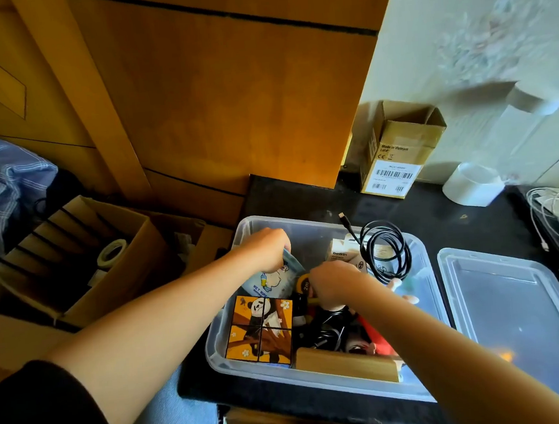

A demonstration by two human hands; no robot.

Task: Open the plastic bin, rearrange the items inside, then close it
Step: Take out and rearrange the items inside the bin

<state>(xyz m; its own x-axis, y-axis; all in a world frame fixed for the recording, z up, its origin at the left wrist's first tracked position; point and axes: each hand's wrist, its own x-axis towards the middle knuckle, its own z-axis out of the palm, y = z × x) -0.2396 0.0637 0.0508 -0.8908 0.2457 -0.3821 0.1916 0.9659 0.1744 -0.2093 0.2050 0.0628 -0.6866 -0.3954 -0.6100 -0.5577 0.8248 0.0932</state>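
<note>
the plastic bin (421, 268) stands open on the dark counter (441, 218), and its clear lid (515, 299) lies flat just to the right of it, so the step in hand seems to be the rearranging. the left hand (268, 250) reaches into the far left corner of the bin with the fingers curled down, and it pinches the top edge of a wet wipes pack (274, 280) that stands tilted there. the right hand (335, 283) is lower, in the middle of the bin, with the fingers curled around a small yellow and black thing (303, 282); i cannot tell what this thing is. both forearms come from the near side and almost meet over the bin, with the wrists bent downward. to do it well, i think it is better to lift one item at a time and to keep the pack upright against the wall. the black cable (388, 253) hangs in a loose coil over the far right rim and it can catch easily on a moving hand. the panda cube (259, 330) and the wooden block (347, 364) sit at the near side, and they look stable, so they can stay as a base.
</note>
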